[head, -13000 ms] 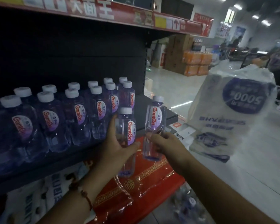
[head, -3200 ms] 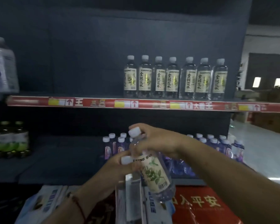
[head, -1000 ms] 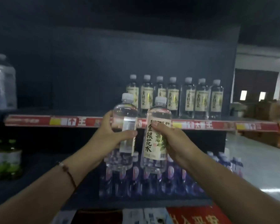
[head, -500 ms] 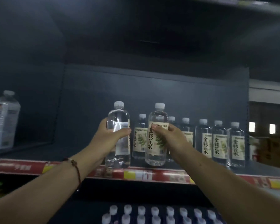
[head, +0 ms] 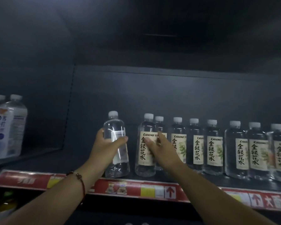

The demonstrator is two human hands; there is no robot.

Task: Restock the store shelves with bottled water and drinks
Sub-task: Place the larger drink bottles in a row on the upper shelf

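Note:
My left hand [head: 106,147] grips a clear bottle [head: 116,153] with a white cap, its label turned away, standing on the dark shelf [head: 39,161] near the front edge. Right beside it stands a second clear bottle [head: 145,143] with a cream label and black characters. My right hand [head: 159,149] holds it by the label, thumb in front and fingers round its right side. To the right runs a row of several matching labelled bottles [head: 214,145].
Two large soda bottles [head: 6,125] stand on the neighbouring shelf at far left. A red price strip [head: 128,189] runs along the shelf's front edge. The shelf left of my held bottle is bare. Green-capped bottles [head: 0,200] show below left.
Both bottles have come down onto the shelf, left of the existing row. My hands have stayed on them, and the view has moved closer and higher.

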